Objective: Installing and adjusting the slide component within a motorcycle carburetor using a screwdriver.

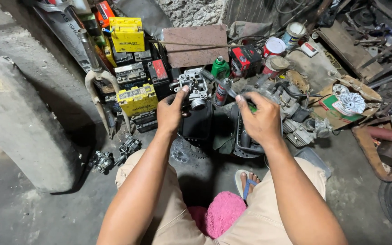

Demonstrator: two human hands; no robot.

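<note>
Carburetor (pixel 194 88) held at chest height above floor clutter, pinched in left hand (pixel 171 113), thumb on top, round bore facing the camera. Right hand (pixel 260 119) fingers closed round screwdriver (pixel 225 88), shaft slanting up-left, tip meeting carburetor.

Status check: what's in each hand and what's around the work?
Left hand holds carburetor. Right hand grips screwdriver, tip at carburetor. Spray can and green bottle close behind.
</note>
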